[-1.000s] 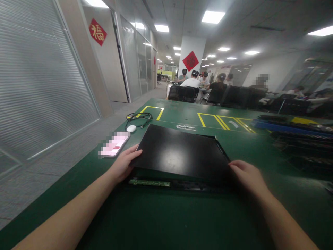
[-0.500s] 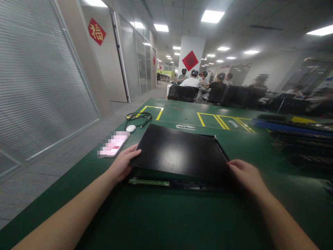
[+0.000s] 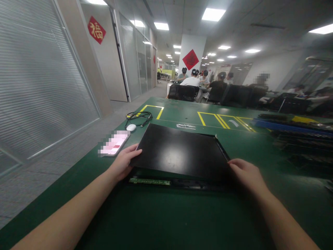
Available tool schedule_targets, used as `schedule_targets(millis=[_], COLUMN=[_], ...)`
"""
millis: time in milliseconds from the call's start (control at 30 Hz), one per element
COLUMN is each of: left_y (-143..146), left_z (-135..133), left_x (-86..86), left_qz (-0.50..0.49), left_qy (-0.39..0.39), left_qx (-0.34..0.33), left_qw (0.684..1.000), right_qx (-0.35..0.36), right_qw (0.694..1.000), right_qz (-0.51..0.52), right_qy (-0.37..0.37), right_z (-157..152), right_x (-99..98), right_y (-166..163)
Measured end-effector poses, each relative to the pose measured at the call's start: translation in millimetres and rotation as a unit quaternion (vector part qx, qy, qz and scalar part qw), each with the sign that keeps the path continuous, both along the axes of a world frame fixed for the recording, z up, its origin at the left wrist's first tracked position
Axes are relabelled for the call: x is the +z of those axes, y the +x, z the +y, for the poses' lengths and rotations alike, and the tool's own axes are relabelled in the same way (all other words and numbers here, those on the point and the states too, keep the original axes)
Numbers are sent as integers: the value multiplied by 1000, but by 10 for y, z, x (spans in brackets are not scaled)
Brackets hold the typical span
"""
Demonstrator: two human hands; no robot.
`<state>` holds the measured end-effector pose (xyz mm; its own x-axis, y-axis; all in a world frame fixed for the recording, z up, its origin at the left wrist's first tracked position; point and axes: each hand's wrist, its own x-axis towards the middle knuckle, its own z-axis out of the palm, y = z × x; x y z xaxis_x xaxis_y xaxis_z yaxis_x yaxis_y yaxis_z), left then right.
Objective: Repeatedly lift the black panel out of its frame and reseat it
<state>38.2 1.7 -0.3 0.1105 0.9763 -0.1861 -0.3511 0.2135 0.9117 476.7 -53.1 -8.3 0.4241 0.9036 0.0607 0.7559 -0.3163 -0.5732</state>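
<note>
A flat, glossy black screen panel (image 3: 177, 149) lies tilted over a dark frame (image 3: 221, 150), its front edge lifted above the frame's front rim. Along that rim a narrow green circuit board (image 3: 149, 181) shows at the left. My left hand (image 3: 126, 161) grips the panel's left edge, thumb on top and the other fingers underneath, partly hidden. At the right edge, my right hand (image 3: 243, 172) is closed in a pinch on the panel's side; whether it also pinches the frame rim, I cannot tell.
On the green table (image 3: 166, 218) are a phone (image 3: 116, 144), a white mouse-like object (image 3: 131, 127) and a coiled black cable (image 3: 139, 118) at left. Dark stacked parts and a blue tray (image 3: 293, 126) stand at right. Several people sit beyond, near black chairs (image 3: 183, 92).
</note>
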Motion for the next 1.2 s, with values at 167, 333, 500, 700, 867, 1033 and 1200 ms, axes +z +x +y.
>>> schedule_targets(millis=[167, 333, 500, 700, 867, 1033, 1200], left_y=[-9, 13, 28, 33, 50, 40, 33], left_z=[-5, -31, -40, -56, -64, -52, -46], left_x=[5, 38, 52, 50, 49, 32, 32], left_qz=[8, 20, 28, 19, 16, 16, 19], left_qy=[-1, -2, 0, 2, -3, -13, -15], left_qx=[-1, 9, 12, 1, -7, -11, -8], left_qw=[1000, 1000, 1000, 1000, 1000, 1000, 1000], right_qx=[-3, -4, 1, 1, -3, -2, -12], right_qw=[1000, 1000, 1000, 1000, 1000, 1000, 1000], right_qz=[-8, -4, 0, -1, -4, -9, 11], right_qy=[10, 5, 9, 13, 13, 21, 11], right_z=[-8, -4, 10, 1, 1, 6, 4], right_x=[1, 2, -22, -23, -14, -14, -3], right_y=[1, 12, 27, 31, 30, 23, 26])
